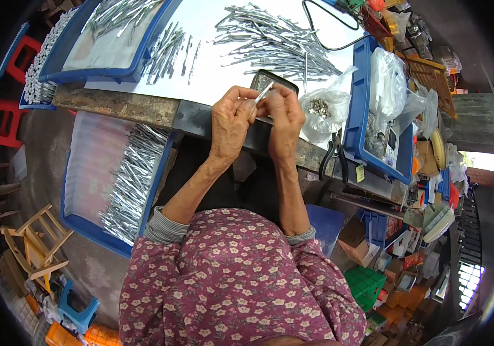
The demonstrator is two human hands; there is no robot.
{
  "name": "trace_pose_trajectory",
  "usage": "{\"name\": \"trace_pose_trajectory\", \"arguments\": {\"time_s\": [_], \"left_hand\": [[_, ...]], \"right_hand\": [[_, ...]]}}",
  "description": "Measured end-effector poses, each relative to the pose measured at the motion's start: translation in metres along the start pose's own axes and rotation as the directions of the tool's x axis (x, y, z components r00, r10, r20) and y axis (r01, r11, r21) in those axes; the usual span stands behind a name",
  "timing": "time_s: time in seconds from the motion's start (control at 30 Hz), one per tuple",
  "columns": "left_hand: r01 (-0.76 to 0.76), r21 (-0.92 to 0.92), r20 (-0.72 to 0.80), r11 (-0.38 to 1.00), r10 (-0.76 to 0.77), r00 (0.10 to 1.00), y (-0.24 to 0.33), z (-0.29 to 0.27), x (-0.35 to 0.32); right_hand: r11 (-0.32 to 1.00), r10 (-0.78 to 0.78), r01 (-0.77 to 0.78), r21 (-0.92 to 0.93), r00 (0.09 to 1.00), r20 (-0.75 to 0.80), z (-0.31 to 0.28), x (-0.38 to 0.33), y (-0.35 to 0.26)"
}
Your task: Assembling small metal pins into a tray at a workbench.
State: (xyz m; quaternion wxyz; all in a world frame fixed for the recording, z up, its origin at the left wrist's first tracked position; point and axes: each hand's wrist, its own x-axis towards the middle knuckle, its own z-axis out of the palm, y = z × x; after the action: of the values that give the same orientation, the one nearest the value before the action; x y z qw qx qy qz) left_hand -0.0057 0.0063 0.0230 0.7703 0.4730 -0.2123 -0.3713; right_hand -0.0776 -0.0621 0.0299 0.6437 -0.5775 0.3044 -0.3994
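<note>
Over the table's front edge, my left hand [229, 124] is closed, thumb and fingers pinching a slim silvery metal strip [265, 91] that points up and to the right. Close beside it my right hand [285, 118] has its fingers drawn together at the strip; what they grip is hidden. Just behind both hands lies a small dark-rimmed tin [282, 76], partly covered by them. To the right of my right hand sits an opened clear plastic bag [315, 134] with small metal parts [318, 108] in it. A large loose heap of similar metal strips [278, 43] spreads farther back.
Black-handled pliers [329, 157] hang at the table edge. A blue crate [353, 124] with plastic bags stands right. Left are a smaller strip bundle [165, 55], a blue tray [91, 75], and a lower tray [69, 196] holding strips. A black cable [333, 48] crosses the back.
</note>
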Motion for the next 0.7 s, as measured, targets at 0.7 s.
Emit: {"name": "trace_pose_trajectory", "arguments": {"time_s": [0.7], "left_hand": [[-0.073,0.038,-0.016,0.997,0.074,0.997,-0.015,0.005,0.000]], "right_hand": [[0.931,-0.302,0.269,-0.248,0.947,-0.109,0.011,-0.002,0.019]]}}
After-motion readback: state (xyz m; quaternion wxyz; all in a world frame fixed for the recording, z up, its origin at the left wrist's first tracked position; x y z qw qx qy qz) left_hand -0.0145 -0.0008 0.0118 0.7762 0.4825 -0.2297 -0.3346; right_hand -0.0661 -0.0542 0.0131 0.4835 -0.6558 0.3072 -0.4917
